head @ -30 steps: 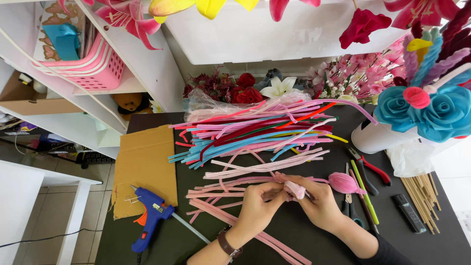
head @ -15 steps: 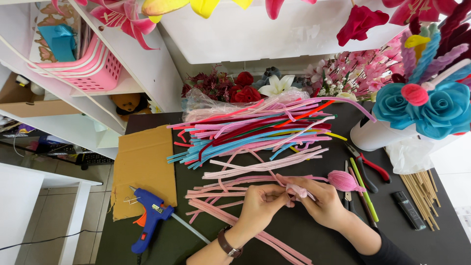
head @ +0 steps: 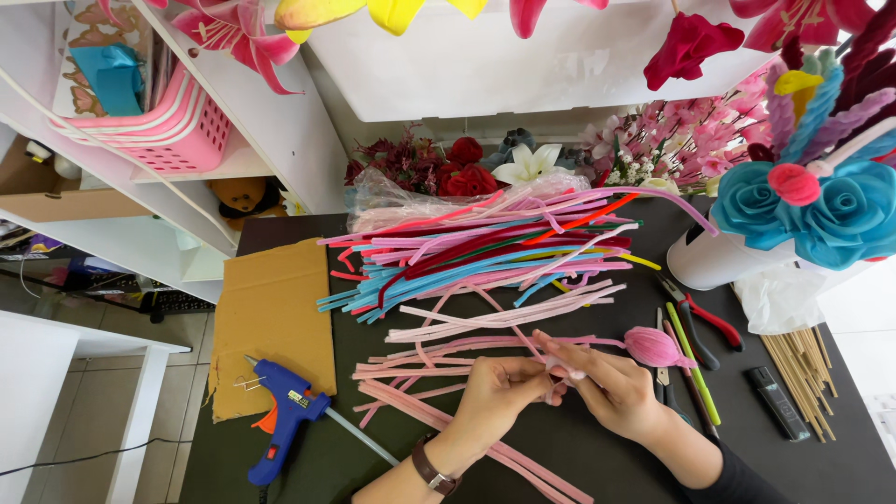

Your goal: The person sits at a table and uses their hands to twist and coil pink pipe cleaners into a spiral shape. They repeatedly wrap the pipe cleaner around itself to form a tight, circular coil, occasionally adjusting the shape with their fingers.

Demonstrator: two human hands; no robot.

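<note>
My left hand (head: 493,399) and my right hand (head: 611,387) meet over the black table (head: 597,467), both pinching a small pale pink pipe-cleaner piece (head: 563,371) between their fingertips. A long pink pipe cleaner runs from that piece up toward the pile. Right of my right hand lies a finished pink bud (head: 653,346) on a stem. Loose light pink pipe cleaners (head: 420,378) lie under and left of my hands. Behind them spreads a big heap of mixed-colour pipe cleaners (head: 485,252).
A blue glue gun (head: 283,417) rests by a cardboard sheet (head: 271,313) at the left. Red-handled pliers (head: 702,320), a green stick, wooden skewers (head: 803,373) and a black lighter (head: 775,401) lie at the right. A white vase (head: 714,261) holds blue fabric roses (head: 821,215).
My hands stayed in place and my fingers shifted slightly on the pink piece, drawing closer together.
</note>
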